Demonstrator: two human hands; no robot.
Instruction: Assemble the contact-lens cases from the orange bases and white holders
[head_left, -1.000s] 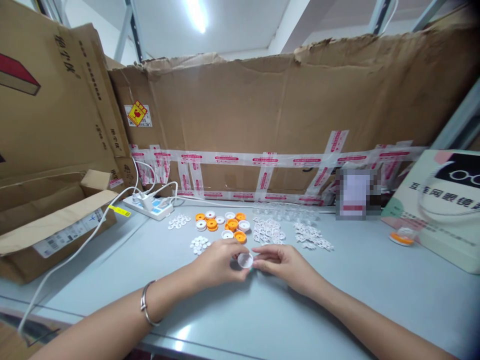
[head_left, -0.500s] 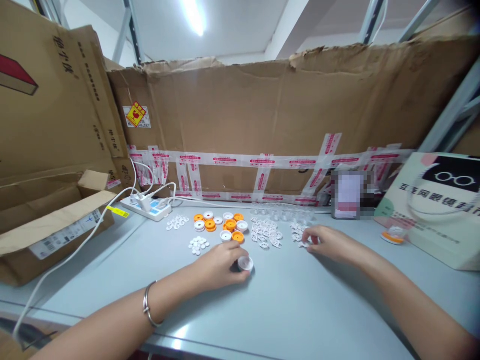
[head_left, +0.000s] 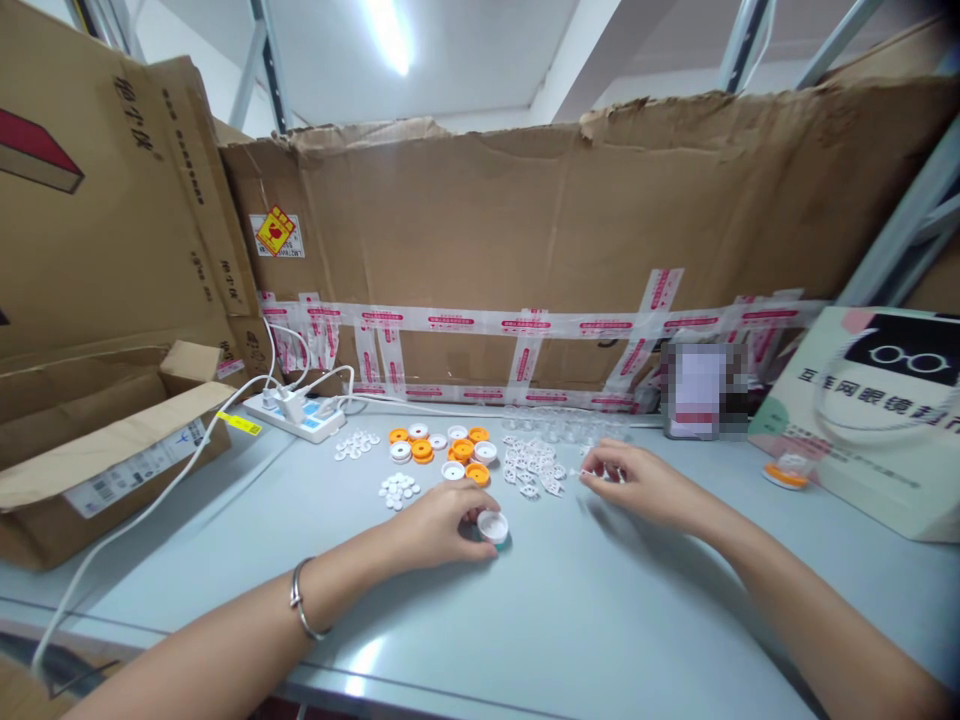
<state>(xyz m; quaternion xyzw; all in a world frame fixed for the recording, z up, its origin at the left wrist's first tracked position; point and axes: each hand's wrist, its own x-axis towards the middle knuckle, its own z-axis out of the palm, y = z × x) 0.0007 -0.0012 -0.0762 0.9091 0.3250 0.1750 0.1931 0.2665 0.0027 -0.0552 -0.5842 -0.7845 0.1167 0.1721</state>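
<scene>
My left hand (head_left: 439, 522) rests on the grey table (head_left: 570, 610) with its fingers closed round a small white round cap (head_left: 493, 526). My right hand (head_left: 637, 482) hovers over the table to the right of a pile of small white flat pieces (head_left: 534, 467), thumb and forefinger pinched on one tiny white piece (head_left: 581, 473). Behind the left hand lies a cluster of orange and white round caps (head_left: 450, 447). Two small groups of white discs (head_left: 397, 489) lie to the left of them.
A white power strip (head_left: 297, 412) with cables sits at the back left. An open cardboard box (head_left: 97, 440) stands on the left. A taped cardboard wall (head_left: 570, 250) closes the back. A printed box (head_left: 877, 420) and an orange-and-white reel (head_left: 785, 470) are at the right.
My right hand left the cap, reached right to the far pile of white pieces, and has now come back a little leftward with a piece pinched. The left hand kept hold of the cap.
</scene>
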